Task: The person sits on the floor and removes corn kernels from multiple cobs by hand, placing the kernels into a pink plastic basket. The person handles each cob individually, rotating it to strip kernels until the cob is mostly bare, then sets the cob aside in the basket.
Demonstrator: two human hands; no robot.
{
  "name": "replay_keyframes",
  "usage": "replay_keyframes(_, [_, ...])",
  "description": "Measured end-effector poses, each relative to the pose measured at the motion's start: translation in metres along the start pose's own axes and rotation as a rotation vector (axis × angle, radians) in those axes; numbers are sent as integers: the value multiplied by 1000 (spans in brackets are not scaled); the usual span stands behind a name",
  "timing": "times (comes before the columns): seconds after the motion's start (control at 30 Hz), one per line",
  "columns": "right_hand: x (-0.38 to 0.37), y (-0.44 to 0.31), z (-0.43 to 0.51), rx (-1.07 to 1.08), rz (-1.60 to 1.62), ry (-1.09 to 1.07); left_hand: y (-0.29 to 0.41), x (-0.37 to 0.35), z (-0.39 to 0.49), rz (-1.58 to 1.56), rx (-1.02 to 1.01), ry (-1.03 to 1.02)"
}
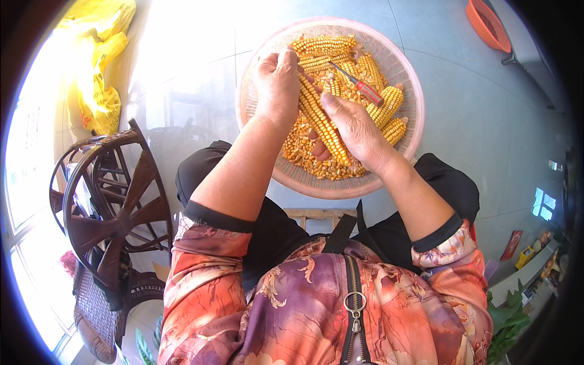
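An ear of dried yellow corn slants between my two hands above a pink plastic basket. My left hand grips its far end. Around the lower half is my right hand, thumb on top and fingertips showing on the underside. Loose kernels cover the near part of the basket's bottom. More ears of corn lie at the far side, and others lie at the right. A screwdriver with a red handle rests on the corn, its shaft pointing to the far left.
Dark rattan chairs stand at the left, below a yellow plastic bag bearing writing. An orange basket is at the far right. Part of a wooden stool shows between my knees. Green leaves reach in at the lower right.
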State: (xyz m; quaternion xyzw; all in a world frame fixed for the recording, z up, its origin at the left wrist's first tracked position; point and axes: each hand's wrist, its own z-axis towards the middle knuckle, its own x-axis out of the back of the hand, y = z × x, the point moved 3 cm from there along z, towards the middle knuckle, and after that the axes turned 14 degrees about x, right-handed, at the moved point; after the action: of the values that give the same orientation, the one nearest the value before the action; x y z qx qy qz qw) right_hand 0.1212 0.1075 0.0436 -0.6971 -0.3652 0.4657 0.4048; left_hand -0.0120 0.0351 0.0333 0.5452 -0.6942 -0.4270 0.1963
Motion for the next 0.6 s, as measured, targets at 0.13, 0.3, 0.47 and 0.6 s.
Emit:
replay_keyframes(0.13, [-3, -5, -6, 56, -181, -94, 3, 2, 1, -7, 13, -17])
replay_keyframes(0.3, [4, -1, -4, -38, -66, -85, 0, 3, 4, -11, 34, -18])
replay_keyframes(0.47, [2, 1, 1, 9, -60, 14, -4, -4, -4, 40, 62, -24])
replay_keyframes(0.6, [4, 0, 3, 10, -138, -51, -24, -4, 3, -36, 36, -48])
